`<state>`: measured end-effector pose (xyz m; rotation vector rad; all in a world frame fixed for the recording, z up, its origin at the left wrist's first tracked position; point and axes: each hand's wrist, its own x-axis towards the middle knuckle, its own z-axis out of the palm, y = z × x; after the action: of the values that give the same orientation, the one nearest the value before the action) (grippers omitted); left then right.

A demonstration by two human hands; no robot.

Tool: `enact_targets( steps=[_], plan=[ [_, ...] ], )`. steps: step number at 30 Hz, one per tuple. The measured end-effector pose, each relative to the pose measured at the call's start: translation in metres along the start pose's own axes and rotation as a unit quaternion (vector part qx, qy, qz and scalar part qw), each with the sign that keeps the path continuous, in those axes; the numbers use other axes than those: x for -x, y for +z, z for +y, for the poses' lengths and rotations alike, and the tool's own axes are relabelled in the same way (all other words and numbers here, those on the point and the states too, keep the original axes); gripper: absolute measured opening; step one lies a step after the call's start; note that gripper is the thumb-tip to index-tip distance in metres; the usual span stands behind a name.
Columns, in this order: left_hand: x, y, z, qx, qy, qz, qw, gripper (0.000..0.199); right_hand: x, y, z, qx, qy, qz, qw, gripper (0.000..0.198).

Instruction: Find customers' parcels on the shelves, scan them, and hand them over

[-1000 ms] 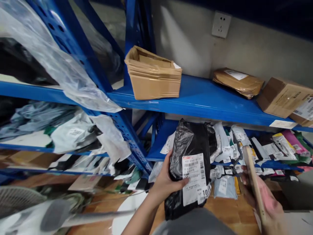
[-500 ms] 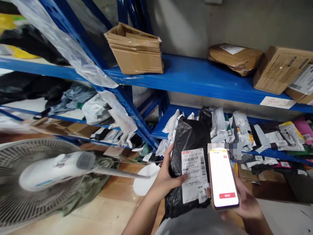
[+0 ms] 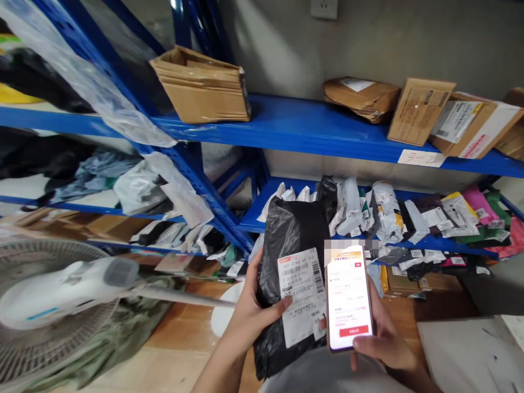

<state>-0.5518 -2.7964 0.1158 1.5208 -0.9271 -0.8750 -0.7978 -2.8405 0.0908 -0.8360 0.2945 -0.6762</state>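
Note:
A black plastic parcel (image 3: 301, 224) with a white shipping label (image 3: 301, 297) is gripped along its left side by my left hand (image 3: 260, 308). The thumb of that hand presses on the label, while its fingers go behind the parcel. My right hand (image 3: 382, 338) is closed around a smartphone (image 3: 350, 305), held upright just right of the parcel. Its lit screen has lines of text and a red button near the bottom, and my right thumb lies at the lower right corner. The print on the screen is too small to read.
Blue shelving (image 3: 307, 123) spans the view ahead, with cardboard boxes (image 3: 204, 87) on the upper level. Bagged parcels (image 3: 387, 213) stand in a row on the lower shelf. To the left is a large fan (image 3: 65, 295) on a pole; a white surface (image 3: 466, 355) lies at lower right.
The view has shifted to the right, so shelves, parcel and phone sit further left. My right thumb now shows at the phone's lower corner, and the mostly blank screen has filled with text.

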Motion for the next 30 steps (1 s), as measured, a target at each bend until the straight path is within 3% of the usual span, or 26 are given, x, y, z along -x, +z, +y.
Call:
enact_targets(
  steps=[6,14,22,30],
  plan=[
    [0.002,0.012,0.009,0.007,0.018,0.038,0.999,0.103,-0.004,-0.001,-0.006,0.019,-0.014,-0.004,1.0,0.116],
    [-0.013,0.005,0.004,-0.011,0.0,-0.008,1.0,0.109,-0.006,-0.007,-0.004,0.009,-0.017,0.005,1.0,0.122],
    [-0.021,0.015,0.012,0.012,-0.011,-0.02,1.0,0.112,-0.003,-0.002,-0.022,0.04,0.03,0.06,0.997,0.114],
    [-0.026,0.02,0.017,0.023,-0.028,-0.039,0.999,0.114,-0.005,-0.001,-0.022,0.037,0.033,0.052,0.997,0.114]
  ],
)
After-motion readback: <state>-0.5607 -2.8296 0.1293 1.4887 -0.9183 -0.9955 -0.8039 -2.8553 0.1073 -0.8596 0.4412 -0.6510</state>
